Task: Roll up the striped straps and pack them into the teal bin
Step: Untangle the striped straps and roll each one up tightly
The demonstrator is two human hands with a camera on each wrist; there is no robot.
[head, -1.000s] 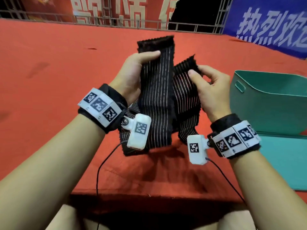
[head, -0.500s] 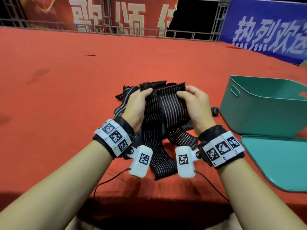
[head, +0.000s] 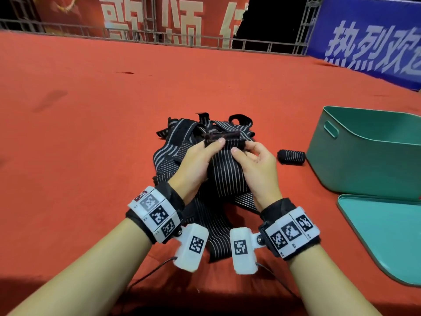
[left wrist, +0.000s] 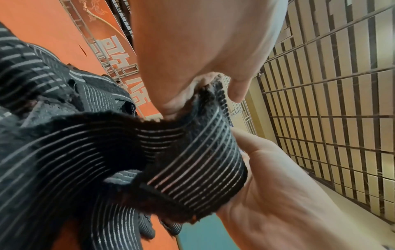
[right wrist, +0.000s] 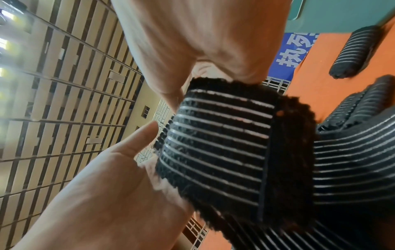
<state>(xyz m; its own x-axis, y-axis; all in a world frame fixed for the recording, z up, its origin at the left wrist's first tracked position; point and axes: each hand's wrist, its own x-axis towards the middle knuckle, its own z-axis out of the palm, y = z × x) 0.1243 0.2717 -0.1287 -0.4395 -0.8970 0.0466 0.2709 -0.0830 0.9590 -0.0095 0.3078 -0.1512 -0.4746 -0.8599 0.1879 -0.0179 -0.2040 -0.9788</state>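
While both hands work at the centre of the head view, the left hand (head: pixel 193 165) and right hand (head: pixel 255 167) each pinch the far end of 1 striped strap (head: pixel 225 176) between thumb and fingers, the end folded over between them. This strap runs back toward the person over a loose pile of straps (head: pixel 173 147) lying on the red carpet (head: pixel 91 133). 1 rolled strap (head: pixel 291 156) lies on the carpet just beside the left wall of the teal bin (head: pixel 364 165), outside it. The bin stands upright at right, with a teal lid (head: pixel 382 238) flat on the carpet in front of it. Both wrists carry white marker bands.

Left wrist view: the thumb (left wrist: pixel 252 143) and curled fingers (left wrist: pixel 237 88) of the left hand close on the strap's end (left wrist: pixel 192 160), which curves between them. More striped fabric fills the left of the picture.

Right wrist view: the right hand's thumb (right wrist: pixel 138 140) and fingers (right wrist: pixel 171 84) grip the same folded end (right wrist: pixel 218 152). The rolled strap (right wrist: pixel 352 55) shows at upper right, next to a corner of the bin (right wrist: pixel 342 15).
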